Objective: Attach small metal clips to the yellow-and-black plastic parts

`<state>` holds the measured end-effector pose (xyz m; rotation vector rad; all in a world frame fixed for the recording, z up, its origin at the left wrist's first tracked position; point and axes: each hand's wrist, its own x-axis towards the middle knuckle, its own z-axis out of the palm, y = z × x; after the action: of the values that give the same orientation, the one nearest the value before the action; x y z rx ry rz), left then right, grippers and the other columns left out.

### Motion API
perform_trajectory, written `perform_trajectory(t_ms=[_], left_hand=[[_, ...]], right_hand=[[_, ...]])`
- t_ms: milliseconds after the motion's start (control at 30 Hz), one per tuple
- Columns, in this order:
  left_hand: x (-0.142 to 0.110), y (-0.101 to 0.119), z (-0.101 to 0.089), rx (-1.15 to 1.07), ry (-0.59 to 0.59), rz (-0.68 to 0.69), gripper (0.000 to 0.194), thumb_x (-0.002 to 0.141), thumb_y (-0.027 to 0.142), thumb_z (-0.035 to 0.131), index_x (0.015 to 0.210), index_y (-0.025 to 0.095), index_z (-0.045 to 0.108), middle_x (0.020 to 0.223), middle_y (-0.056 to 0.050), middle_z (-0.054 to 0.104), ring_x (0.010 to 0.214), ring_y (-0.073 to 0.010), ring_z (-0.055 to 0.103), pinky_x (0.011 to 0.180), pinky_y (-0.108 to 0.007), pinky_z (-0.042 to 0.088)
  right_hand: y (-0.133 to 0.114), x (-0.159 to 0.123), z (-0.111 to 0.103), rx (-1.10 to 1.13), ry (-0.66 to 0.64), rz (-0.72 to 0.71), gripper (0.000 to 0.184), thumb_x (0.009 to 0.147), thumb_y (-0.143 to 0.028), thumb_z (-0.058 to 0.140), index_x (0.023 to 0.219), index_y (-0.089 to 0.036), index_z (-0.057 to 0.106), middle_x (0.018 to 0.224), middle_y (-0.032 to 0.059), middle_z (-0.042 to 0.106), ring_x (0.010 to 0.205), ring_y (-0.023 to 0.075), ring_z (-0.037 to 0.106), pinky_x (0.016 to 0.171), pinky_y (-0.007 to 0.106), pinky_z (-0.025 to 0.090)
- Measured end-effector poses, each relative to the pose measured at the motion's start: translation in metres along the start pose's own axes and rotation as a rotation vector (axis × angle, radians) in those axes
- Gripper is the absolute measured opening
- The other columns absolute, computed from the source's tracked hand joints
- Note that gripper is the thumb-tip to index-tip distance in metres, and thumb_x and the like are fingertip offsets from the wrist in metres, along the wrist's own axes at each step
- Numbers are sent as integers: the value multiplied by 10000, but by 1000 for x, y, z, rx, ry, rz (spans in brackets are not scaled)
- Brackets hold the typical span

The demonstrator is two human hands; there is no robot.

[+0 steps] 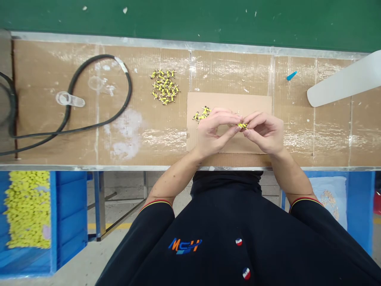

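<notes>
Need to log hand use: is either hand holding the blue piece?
No, the blue piece lies on the bench, while the left hand and right hand meet at a small yellow piece.

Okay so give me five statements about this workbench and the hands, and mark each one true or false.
1. The left hand and right hand meet at a small yellow piece. True.
2. The black cable lies to the right of both hands. False: it lies to their left.
3. The larger pile of yellow-and-black pieces is on the cardboard sheet. False: it is left of the sheet.
4. A small blue object lies farther right than both hands. True.
5. The crate at lower left is red. False: it is blue.
</notes>
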<state>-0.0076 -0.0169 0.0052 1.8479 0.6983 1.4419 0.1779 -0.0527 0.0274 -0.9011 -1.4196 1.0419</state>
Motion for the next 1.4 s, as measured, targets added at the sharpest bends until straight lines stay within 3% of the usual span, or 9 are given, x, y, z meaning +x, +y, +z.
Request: perform_trajectory(t_ms=[133, 233, 400, 600, 967, 1267, 1400], left_hand=[[0, 0, 2, -90, 17, 35, 71, 971, 335, 735, 1022, 286, 736, 938, -12, 797, 903, -159, 755, 827, -362, 625], [-2, 1, 4, -77, 9, 46, 53, 971, 280, 731, 1022, 271, 742, 943, -18, 795, 878, -142, 761, 782, -314, 633], [-2, 3, 4, -114, 15, 130, 224, 921, 105, 750, 1083, 259, 750, 990, -15, 790, 947, -133, 780, 863, -278, 659], [-2, 3, 5, -146, 7, 172, 321, 924, 52, 727, 1154, 275, 745, 1046, 0, 792, 1009, -136, 790, 889, -278, 670], [-6, 0, 10, -158, 88, 153, 381, 891, 64, 772, 1226, 241, 732, 993, -9, 810, 813, -86, 740, 681, -188, 606], [-9, 2, 9, -102, 72, 133, 308, 913, 119, 769, 1191, 246, 729, 954, 3, 809, 729, -75, 718, 639, -184, 586], [-9, 3, 6, -78, 42, 150, 339, 918, 111, 757, 1229, 236, 705, 975, -15, 808, 804, -104, 758, 715, -215, 624]], right_hand=[[1, -2, 0, -129, 57, -68, 127, 859, -322, 832, 955, -297, 752, 994, 46, 767, 855, 196, 702, 686, 355, 594], [0, -2, 2, -201, 76, -106, 109, 856, -325, 831, 943, -310, 768, 961, 41, 766, 860, 210, 702, 674, 368, 579], [-1, 0, 4, -272, 84, -214, 82, 872, -274, 809, 935, -320, 784, 923, 24, 784, 828, 206, 718, 694, 382, 587], [2, 2, 3, -352, 91, -327, 60, 886, -233, 766, 912, -286, 756, 846, -9, 767, 722, 166, 690, 653, 349, 561], [-3, 2, 4, -411, 91, -275, 58, 886, -242, 744, 835, -255, 770, 803, 11, 783, 651, 151, 658, 616, 330, 530], [-6, 2, 3, -275, 71, -113, 101, 860, -242, 760, 762, -246, 783, 746, 14, 768, 635, 139, 636, 571, 295, 485], [-6, 3, 1, -209, 29, -42, 117, 839, -233, 763, 722, -233, 766, 709, 13, 746, 614, 133, 612, 565, 289, 479]])
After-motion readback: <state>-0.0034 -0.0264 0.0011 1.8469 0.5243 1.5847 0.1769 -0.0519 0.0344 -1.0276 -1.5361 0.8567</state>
